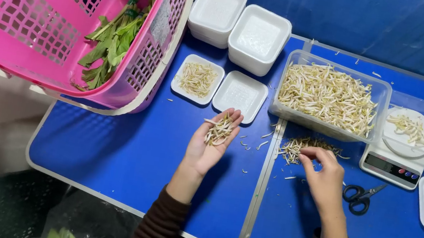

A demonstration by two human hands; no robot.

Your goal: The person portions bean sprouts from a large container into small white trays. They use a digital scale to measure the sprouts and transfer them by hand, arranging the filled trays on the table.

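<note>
The left hand (211, 142) lies palm up over the blue table (131, 157), fingers loosely cupped around a small bunch of sprouts (220, 129) that rests across the fingers and upper palm. Its forearm runs up from the lower edge in a brown sleeve (156, 230). Just beyond the fingertips sit two small white trays, one (197, 79) with sprouts in it, the other (240, 93) bare.

The right hand (323, 175) is palm down, fingers bent, their tips touching a loose pile of sprouts (302, 147) on the table; whether it pinches any is unclear. This pile lies just in front of a clear tub (332, 96) heaped with sprouts.

Right of the hand lie scissors (361, 195), near a scale (395, 161) that carries a few sprouts on its plate. A pink basket (68, 15) with greens stands at the far left.
</note>
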